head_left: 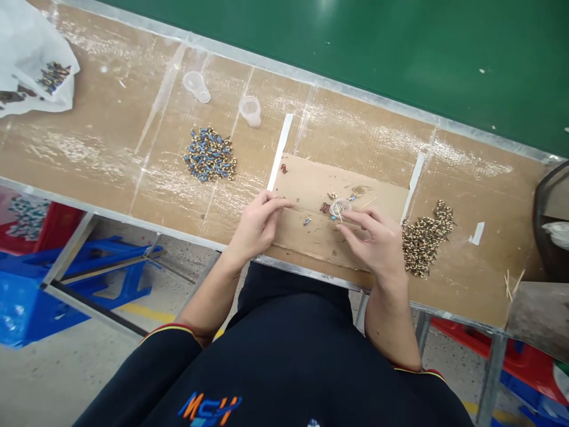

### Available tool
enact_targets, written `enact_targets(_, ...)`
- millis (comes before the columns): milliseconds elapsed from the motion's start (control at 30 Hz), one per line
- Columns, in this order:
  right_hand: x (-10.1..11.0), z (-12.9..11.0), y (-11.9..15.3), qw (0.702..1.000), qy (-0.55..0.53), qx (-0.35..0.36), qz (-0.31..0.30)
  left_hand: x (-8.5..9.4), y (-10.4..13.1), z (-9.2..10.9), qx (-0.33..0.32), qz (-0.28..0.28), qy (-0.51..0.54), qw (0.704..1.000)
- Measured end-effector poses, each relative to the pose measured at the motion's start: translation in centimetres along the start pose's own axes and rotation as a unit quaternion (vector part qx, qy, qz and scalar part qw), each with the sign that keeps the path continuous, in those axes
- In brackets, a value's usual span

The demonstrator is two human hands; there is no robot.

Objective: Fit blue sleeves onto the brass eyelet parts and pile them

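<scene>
My right hand [372, 242] pinches a thin pale stick [339, 212] like a toothpick, its tip in a small clear cup [336, 204]. Both are over a piece of cardboard [306, 240]. My left hand [258, 224] is at the cardboard's left side, thumb and forefinger drawn together; whatever is between them is too small to make out. Around the cup lie a small blue and gold piece [307, 221], reddish-brown bits [325, 207] and another blue piece [353, 197].
A heap of blue and gold pieces [210, 155] lies to the left, a heap of gold-brown pieces [422, 240] to the right. Two clear plastic cups [251, 111] stand farther back. A white bag [33, 59] holds more pieces. Several loose sticks [515, 283] lie at the right edge.
</scene>
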State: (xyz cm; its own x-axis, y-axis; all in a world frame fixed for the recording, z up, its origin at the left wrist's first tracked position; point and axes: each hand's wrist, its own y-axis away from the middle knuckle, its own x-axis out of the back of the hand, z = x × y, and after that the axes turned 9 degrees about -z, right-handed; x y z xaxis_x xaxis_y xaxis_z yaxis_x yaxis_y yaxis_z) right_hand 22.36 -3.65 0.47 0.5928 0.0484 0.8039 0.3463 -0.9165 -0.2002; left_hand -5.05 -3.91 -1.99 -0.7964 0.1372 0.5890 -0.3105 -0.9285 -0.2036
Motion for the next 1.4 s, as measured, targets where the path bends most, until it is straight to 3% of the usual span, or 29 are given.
enact_targets(133, -0.3, -0.3, -0.4, 1.000, 0.007, -0.004, 0.024, -0.5, 0.4, 0.6, 0.052, 0.062, 0.176, 0.981)
enact_targets(300, 0.1, -0.5, -1.3, 0.999, 0.005, 0.012, 0.045, -1.9, 0.6, 1.6, 0.134, 0.096, 0.424, 0.890)
enact_targets(400, 0.6, -0.8, -1.4, 0.996, 0.000, -0.011, 0.088, -2.7, 0.8, 2.5, 0.180, 0.071, 0.511, 0.837)
enact_targets(500, 1.4, -1.6, -0.8, 0.989, -0.032, -0.018, 0.143, -3.8, 1.0, 3.3, 0.186, 0.035, 0.563, 0.804)
enact_targets(667, 2.3, -4.1, 0.5, 0.970, -0.137, 0.060, 0.194, -5.3, 1.1, 4.3, 0.180, -0.022, 0.614, 0.768)
enact_targets(933, 1.1, -6.0, 1.2, 0.961, -0.191, 0.097, 0.173, -5.9, 1.1, 5.8, 0.159, -0.062, 0.655, 0.736)
enact_targets(1133, 0.6, -5.7, 1.6, 0.963, -0.195, 0.107, 0.154, -5.8, 1.3, 6.0, 0.132, -0.082, 0.651, 0.743)
enact_targets(1400, 0.6, -5.4, 1.6, 0.956, -0.209, 0.130, 0.157, -5.2, 1.3, 6.4, 0.152, -0.085, 0.649, 0.740)
